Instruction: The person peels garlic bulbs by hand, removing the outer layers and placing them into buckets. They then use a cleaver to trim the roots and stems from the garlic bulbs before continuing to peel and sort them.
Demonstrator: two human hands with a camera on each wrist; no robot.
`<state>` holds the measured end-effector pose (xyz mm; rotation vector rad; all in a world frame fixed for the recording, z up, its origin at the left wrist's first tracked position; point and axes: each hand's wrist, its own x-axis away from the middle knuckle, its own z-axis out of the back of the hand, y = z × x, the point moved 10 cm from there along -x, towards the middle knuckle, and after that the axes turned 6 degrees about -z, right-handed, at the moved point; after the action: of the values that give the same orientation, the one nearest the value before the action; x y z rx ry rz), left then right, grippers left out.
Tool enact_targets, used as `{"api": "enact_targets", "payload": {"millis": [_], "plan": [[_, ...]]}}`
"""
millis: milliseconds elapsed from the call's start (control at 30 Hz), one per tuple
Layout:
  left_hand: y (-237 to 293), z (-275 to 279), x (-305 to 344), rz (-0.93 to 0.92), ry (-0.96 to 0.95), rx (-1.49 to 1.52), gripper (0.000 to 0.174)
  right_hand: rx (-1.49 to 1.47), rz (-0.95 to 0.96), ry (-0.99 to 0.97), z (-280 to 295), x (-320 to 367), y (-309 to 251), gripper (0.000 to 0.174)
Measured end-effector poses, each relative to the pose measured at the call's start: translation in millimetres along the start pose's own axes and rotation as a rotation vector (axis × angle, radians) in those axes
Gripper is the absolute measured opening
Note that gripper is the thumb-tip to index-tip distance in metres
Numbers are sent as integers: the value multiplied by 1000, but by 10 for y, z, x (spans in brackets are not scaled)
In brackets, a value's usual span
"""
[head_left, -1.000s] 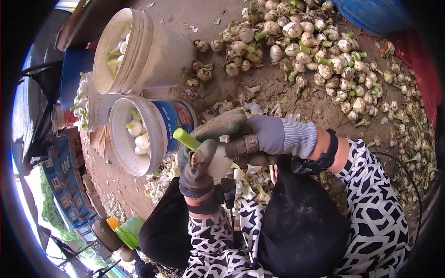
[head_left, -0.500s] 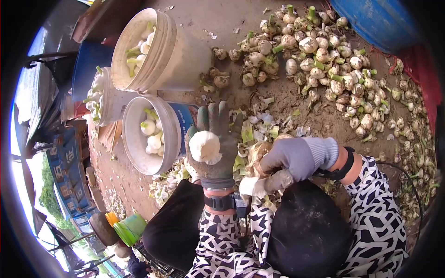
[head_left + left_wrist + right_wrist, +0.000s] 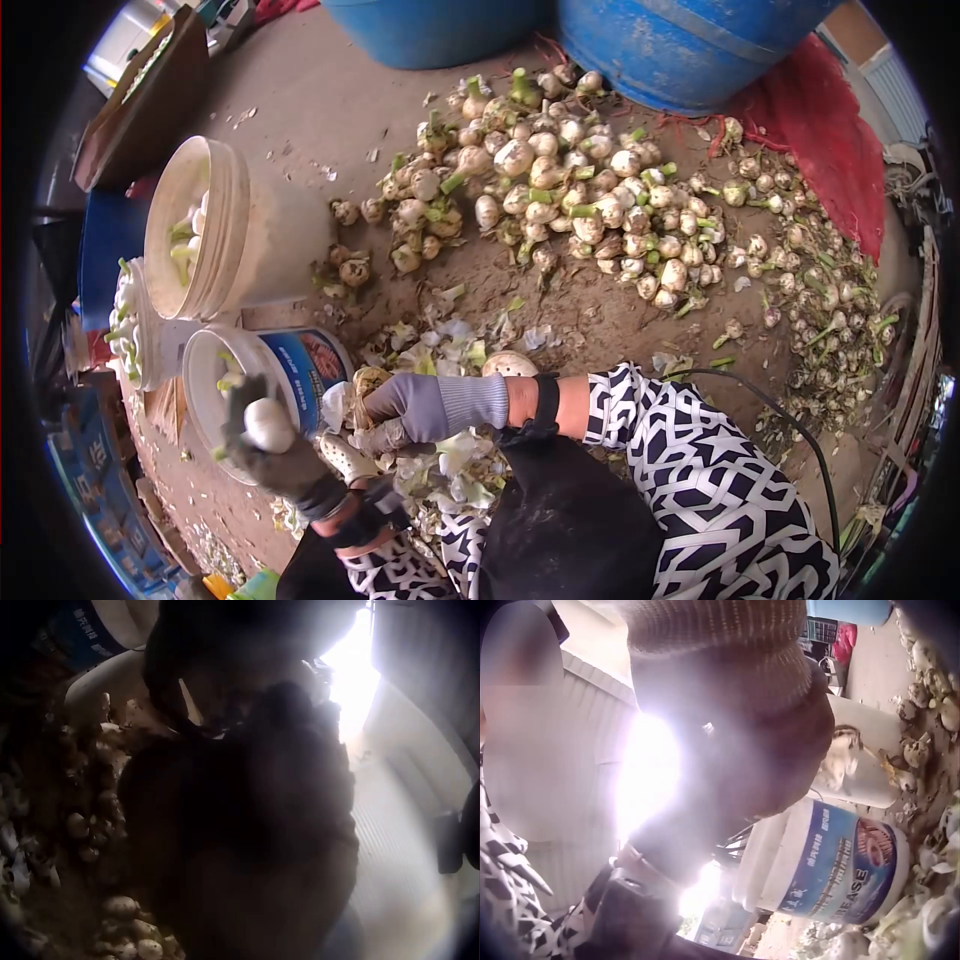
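Note:
In the head view my gloved left hand [image 3: 275,450] is at the mouth of the labelled bucket [image 3: 262,345], its fingers curled around a peeled white garlic bulb [image 3: 269,425]. My gloved right hand [image 3: 400,408] pinches loose papery skins [image 3: 368,390] just right of that bucket, above the scraps. The left wrist view shows the left hand [image 3: 240,810] as a dark shape, its bulb not discernible. In the right wrist view, the right hand [image 3: 735,727] is beside the labelled bucket [image 3: 840,862], fingertips unclear.
A taller bucket [image 3: 225,230] and another filled bucket [image 3: 135,325] stand at the left, both holding bulbs. Unpeeled garlic [image 3: 600,200] is heaped on the ground, with blue tubs [image 3: 680,50] behind it. Peelings [image 3: 460,465] lie near the knees; a cable [image 3: 790,415] runs at right.
The hands have parted. My left hand has moved with the bulb to the labelled bucket, while my right has drawn away holding skins. The head view has shifted, bringing the blue tubs further into sight.

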<state>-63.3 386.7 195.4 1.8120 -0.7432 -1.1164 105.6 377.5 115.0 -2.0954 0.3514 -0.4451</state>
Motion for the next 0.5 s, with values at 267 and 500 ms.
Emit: {"api": "enact_targets", "payload": {"millis": [267,500], "plan": [[708,-326,-25,6,-71,-589,45,596,195,430,556,243,-334,81],[104,-1500,737,416,-325,-26,20,-197,462,18,225,255,-603,62]]}}
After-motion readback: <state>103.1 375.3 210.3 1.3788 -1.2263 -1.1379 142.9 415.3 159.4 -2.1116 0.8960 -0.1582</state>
